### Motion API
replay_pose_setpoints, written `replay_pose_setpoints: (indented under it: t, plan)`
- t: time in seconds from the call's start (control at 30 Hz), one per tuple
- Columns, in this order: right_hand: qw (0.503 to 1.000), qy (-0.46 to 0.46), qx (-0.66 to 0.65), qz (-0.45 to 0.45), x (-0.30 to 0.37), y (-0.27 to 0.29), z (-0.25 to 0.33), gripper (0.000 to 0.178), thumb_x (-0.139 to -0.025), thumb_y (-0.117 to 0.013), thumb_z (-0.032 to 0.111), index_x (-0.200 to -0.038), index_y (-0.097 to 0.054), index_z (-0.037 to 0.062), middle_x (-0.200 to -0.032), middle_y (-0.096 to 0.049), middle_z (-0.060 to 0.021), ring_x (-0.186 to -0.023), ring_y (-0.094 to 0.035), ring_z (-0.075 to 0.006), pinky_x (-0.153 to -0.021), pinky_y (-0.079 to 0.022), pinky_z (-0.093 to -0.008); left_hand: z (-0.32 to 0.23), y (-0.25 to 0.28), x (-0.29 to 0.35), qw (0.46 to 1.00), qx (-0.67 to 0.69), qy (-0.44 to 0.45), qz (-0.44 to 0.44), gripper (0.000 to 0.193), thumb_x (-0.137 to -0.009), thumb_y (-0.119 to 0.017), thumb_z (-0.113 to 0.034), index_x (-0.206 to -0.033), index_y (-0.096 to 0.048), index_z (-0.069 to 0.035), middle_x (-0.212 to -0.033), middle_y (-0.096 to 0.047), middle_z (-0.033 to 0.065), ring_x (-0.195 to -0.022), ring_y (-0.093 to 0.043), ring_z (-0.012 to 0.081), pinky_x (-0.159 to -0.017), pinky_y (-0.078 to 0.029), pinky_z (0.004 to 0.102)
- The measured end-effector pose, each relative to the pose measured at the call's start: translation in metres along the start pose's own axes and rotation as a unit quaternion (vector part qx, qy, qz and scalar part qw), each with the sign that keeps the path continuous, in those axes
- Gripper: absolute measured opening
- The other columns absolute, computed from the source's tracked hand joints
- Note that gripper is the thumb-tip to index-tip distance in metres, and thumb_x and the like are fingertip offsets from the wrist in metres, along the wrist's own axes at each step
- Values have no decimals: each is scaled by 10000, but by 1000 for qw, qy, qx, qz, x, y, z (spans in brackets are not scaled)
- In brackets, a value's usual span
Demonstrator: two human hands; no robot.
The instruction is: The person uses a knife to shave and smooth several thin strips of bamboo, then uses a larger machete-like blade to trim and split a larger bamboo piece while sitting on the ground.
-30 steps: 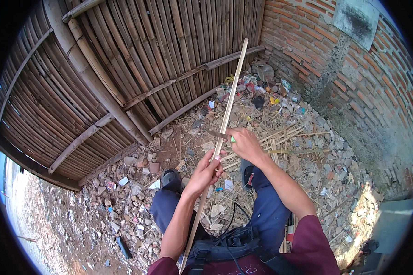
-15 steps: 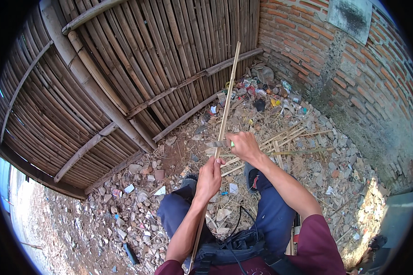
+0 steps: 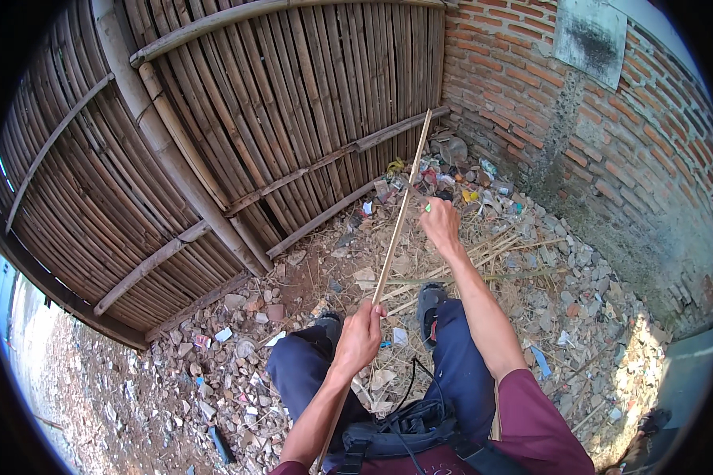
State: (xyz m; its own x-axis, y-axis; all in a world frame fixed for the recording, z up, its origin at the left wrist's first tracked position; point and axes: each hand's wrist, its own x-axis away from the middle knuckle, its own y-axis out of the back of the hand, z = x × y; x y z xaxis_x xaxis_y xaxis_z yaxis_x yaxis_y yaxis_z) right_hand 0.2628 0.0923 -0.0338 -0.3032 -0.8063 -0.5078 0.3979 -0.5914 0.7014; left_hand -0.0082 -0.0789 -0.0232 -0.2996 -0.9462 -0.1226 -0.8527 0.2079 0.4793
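Observation:
My left hand [image 3: 358,340] is closed round a long, pale bamboo strip [image 3: 396,235]. The strip slants up and away from me, and its lower end runs back under my left forearm. Farther along it, my right hand [image 3: 440,222] is closed on a knife [image 3: 428,207] with a bit of bright green at the handle. The blade lies against the strip near its far part; its edge is too small to make out. Below my hands are my knees in dark trousers and my dark shoes [image 3: 430,315].
Several pale bamboo strips [image 3: 483,257] lie on the rubble right of centre. A bamboo fence [image 3: 293,103] stands at the left and back, meeting a brick wall [image 3: 523,87] at the right. Litter [image 3: 469,195] is heaped in their corner. A dark bag [image 3: 404,431] sits at my waist.
My right hand has moved the knife away from me along the strip, from near my left hand toward the far end. My left hand and the strip have shifted slightly nearer to me.

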Motion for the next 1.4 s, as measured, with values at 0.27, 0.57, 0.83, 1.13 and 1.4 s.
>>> replay_pose_setpoints:
  t: [0.27,0.57,0.83,1.13,1.4]
  plan:
    - [918,-18,-361,165,40,48,62,232,-940,-515,75,-938,-742,27,-681,-639,-50,-528,-499,-143,-566,-437,-307,1,30,15,950,282,63,119,296,-1156,-386,-272,-1085,-572,-53,-656,-400,-52,-515,-379,62,-471,-315,255]
    - [804,-47,-535,255,52,98,98,317,-1044,-628,330,-1185,-762,80,-742,-631,49,-470,-317,-2,-450,-229,-216,-13,39,14,899,354,103,235,351,-1159,-371,-349,-1148,-530,-36,-705,-518,2,-525,-569,122,-492,-477,251]
    - [842,-23,-481,243,46,85,74,290,-1014,-686,285,-1150,-779,47,-838,-730,-9,-743,-622,-72,-746,-497,-272,-20,28,-58,960,235,26,150,318,-1119,-524,-274,-1194,-600,26,-876,-705,86,-728,-727,182,-687,-610,302]
    - [856,-62,-428,282,29,74,36,243,-964,-768,203,-1075,-755,-13,-948,-769,-67,-912,-707,-130,-889,-545,-308,2,1,-86,930,331,46,153,268,-1104,-541,-245,-1141,-638,2,-816,-674,61,-654,-713,167,-572,-560,271]
    - [865,-13,-386,320,28,42,34,186,-1000,-696,201,-991,-689,15,-863,-683,-8,-837,-631,-93,-808,-497,-288,16,-1,-80,944,307,43,116,252,-1105,-540,-239,-1127,-637,-7,-801,-666,53,-641,-707,153,-553,-538,261]
